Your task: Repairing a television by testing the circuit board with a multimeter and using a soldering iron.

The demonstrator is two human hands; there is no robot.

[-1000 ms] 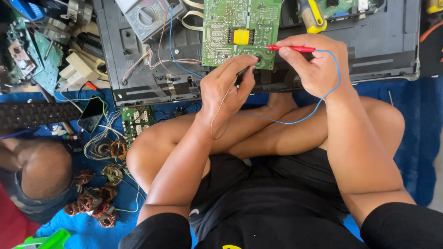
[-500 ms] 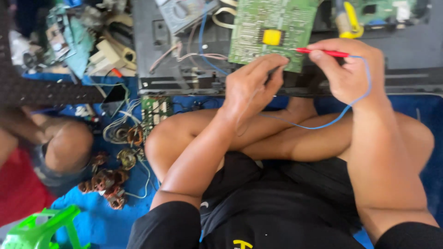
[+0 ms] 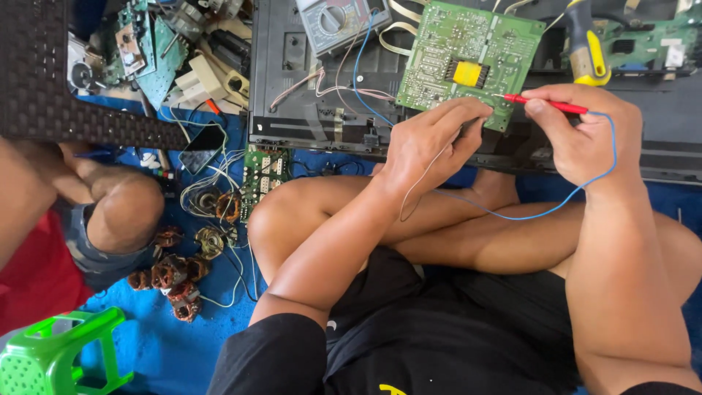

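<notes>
A green circuit board [image 3: 468, 58] with a yellow transformer at its middle leans on a dark flat device casing [image 3: 307, 80]. My right hand [image 3: 581, 132] pinches a red test probe [image 3: 545, 103] whose tip touches the board's lower right part; a blue lead runs from it down over my legs. My left hand [image 3: 431, 143] holds a dark probe against the board's lower edge, and a thin pale wire trails from it. An analogue multimeter [image 3: 340, 18] lies on the casing at the board's left.
Another person's knee [image 3: 124, 212] and red clothing sit at the left beside a dark woven stool [image 3: 44, 80]. Copper motor coils [image 3: 175, 274], loose wires, a small green board [image 3: 263, 172] and scrap electronics litter the blue mat. A green plastic stool [image 3: 55, 362] stands bottom left. A yellow-handled screwdriver [image 3: 585, 44] lies top right.
The view has shifted left, showing more of the other person and the green stool. Both hands stay on the board's lower edge with their probes.
</notes>
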